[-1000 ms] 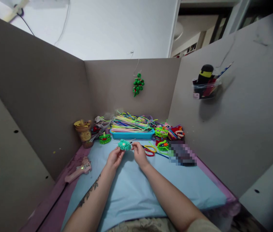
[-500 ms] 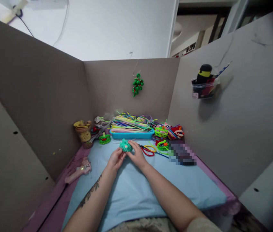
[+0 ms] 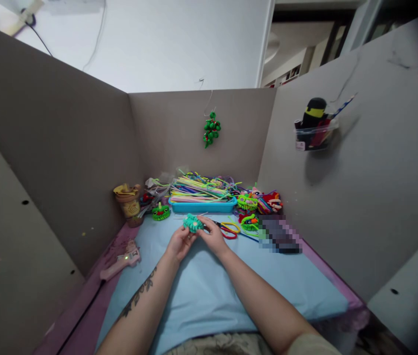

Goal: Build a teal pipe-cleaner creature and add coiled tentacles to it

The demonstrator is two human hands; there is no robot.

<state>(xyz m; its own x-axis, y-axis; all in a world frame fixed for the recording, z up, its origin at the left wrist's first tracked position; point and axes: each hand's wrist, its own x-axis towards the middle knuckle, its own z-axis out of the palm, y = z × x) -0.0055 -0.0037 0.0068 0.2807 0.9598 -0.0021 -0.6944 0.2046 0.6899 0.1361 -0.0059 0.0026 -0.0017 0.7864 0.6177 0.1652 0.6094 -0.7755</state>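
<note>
A small turquoise pipe-cleaner figure with a pale spot on its front is held up between both hands over the blue cloth. My left hand is closed on its lower left side. The fingers of my right hand grip its right side, partly hidden behind it. Just right of my right hand lie scissors with red and yellow handles. Behind the figure stands a blue tray heaped with pipe cleaners in many colours.
A pink glue gun with a lit light and cord lies at left. Beyond it is a brown cup near a green figure. Finished-looking figures and a blurred dark phone-like object lie at right. Grey partitions enclose the table.
The turquoise figure has turned slightly in my hands, and its pale spot now faces a little differently. My fingers have shifted a little on it.
</note>
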